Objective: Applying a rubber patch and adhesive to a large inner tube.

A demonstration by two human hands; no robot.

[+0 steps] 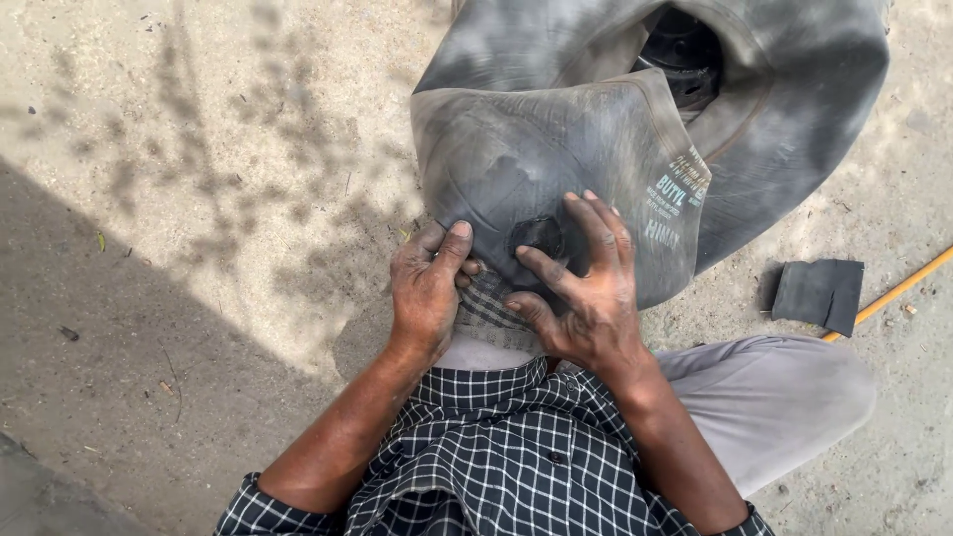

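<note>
A checked shirt (496,467) and grey trousers (764,397) are seen nearest. Above them, the folded edge of a grey inner tube (556,149) is gripped by the left hand (427,293), thumb on top. The right hand (586,288) is spread flat, fingers pressed around a dark round patch (539,236). At three o'clock a dark rubber square (819,293) and a yellow rod (898,291) are lying on the ground.

Left hand (427,288) grips folded edge of grey rubber inner tube (556,149); right hand (581,288) fingers spread, pressing round black patch (539,235). Rubber square (818,293) on ground (199,199).
</note>
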